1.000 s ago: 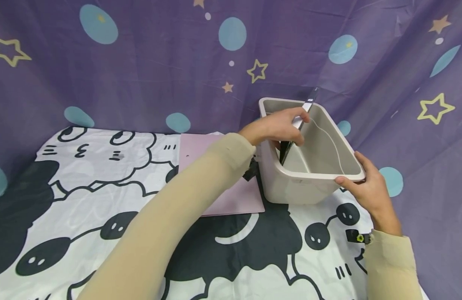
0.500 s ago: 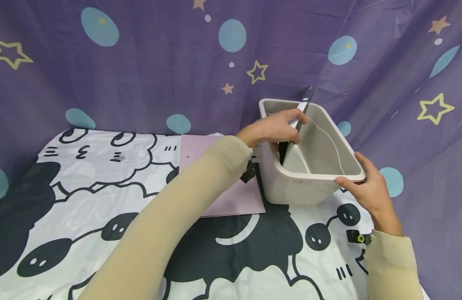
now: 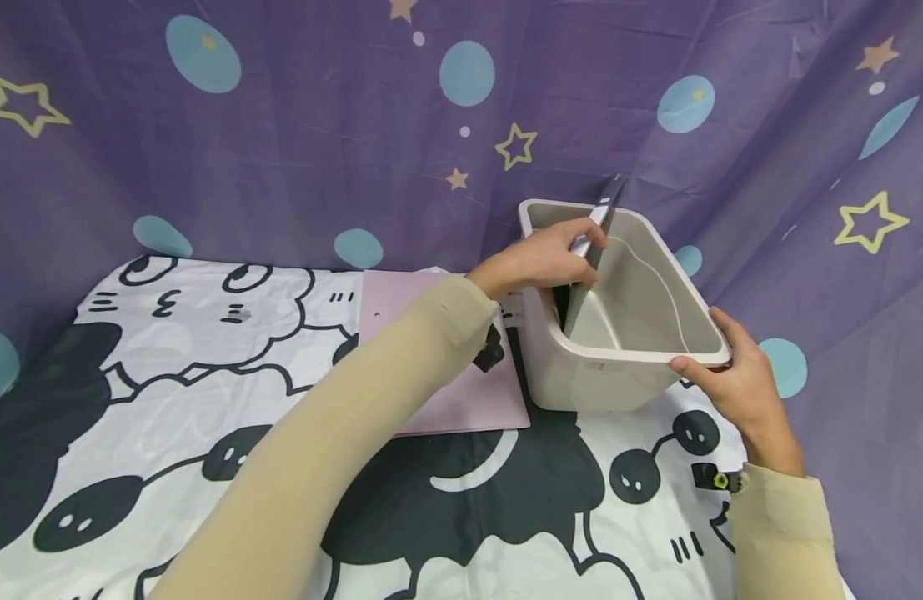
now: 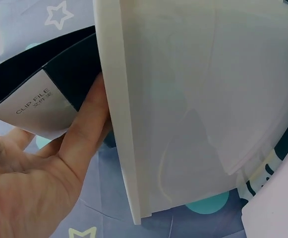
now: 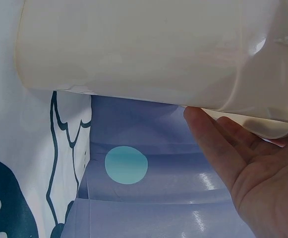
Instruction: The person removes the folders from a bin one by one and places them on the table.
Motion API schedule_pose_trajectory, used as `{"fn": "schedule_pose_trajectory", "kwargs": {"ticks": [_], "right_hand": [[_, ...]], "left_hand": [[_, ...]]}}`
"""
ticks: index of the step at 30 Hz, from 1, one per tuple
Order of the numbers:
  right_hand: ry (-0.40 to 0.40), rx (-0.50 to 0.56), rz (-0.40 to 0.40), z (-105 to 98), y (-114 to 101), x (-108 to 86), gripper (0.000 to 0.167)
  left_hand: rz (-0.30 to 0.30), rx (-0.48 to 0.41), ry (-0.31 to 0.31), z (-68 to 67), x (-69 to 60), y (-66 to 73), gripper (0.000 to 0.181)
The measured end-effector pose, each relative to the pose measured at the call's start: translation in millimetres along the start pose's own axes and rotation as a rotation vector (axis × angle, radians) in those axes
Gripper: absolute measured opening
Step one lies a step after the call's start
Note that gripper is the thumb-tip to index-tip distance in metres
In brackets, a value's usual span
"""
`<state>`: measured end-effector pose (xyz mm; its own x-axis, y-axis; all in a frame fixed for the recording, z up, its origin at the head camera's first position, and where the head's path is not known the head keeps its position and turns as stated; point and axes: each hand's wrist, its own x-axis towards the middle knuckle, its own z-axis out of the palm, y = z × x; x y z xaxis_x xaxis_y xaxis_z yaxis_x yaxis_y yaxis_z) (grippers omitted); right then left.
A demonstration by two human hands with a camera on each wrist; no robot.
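My left hand [image 3: 553,257] grips a dark clip file folder [image 3: 606,207] by its spine, over the left side of a beige plastic bin [image 3: 592,354]. The folder stands on edge, partly inside the bin, its far end rising above the back rim. In the left wrist view, a pale label [image 4: 37,106] reading "CLIP FILE" shows on the folder's spine. My right hand [image 3: 742,387] holds the bin's front right corner, thumb at the front and fingers along the right side. In the right wrist view, its fingers [image 5: 210,141] touch the bin's rim. The folder's lower part is hidden.
A pink folder or board [image 3: 461,400] lies flat just left of the bin. Underneath is a black-and-white cartoon cloth [image 3: 183,433]. A purple curtain [image 3: 318,125] with stars and blue ovals hangs close behind and to the right.
The folder's top has shifted slightly left and it sits closer to the bin's left wall, my left hand moving with it. The right hand and bin have stayed in place.
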<state>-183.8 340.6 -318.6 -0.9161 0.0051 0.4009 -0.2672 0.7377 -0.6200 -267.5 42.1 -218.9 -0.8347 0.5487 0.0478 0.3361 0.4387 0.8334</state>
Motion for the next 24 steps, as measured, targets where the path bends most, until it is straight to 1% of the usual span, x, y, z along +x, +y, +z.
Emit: {"fn": "schedule_pose_trajectory", "kwargs": {"ticks": [2, 6, 9, 14, 16, 21, 24], "right_hand": [[0.0, -0.001, 0.001, -0.1, -0.1, -0.2, 0.09], [-0.002, -0.009, 0.019, 0.2, -0.5, -0.3, 0.091], [0.001, -0.008, 0.022, 0.0, -0.1, -0.8, 0.092], [0.005, 0.012, 0.006, -0.1, 0.5, -2.0, 0.091], [0.006, 0.015, 0.005, 0.3, 0.4, -2.1, 0.091], [0.013, 0.0, 0.008, 0.5, -0.3, -2.0, 0.091], [0.01, -0.009, 0.019, 0.5, -0.9, -1.5, 0.091]], "left_hand": [[-0.003, -0.039, -0.005, -0.8, -1.3, -2.3, 0.047], [-0.029, -0.131, -0.011, -2.5, -3.7, -6.9, 0.047], [-0.027, -0.163, -0.004, -2.7, -4.8, -8.9, 0.047], [-0.015, -0.178, 0.013, -4.3, -9.0, -11.4, 0.047], [-0.012, -0.189, 0.02, -6.6, -11.8, -12.2, 0.047], [0.012, -0.277, 0.033, -15.5, -19.5, -13.4, 0.046], [0.024, -0.298, 0.044, -20.7, -23.1, -16.0, 0.046]]}}
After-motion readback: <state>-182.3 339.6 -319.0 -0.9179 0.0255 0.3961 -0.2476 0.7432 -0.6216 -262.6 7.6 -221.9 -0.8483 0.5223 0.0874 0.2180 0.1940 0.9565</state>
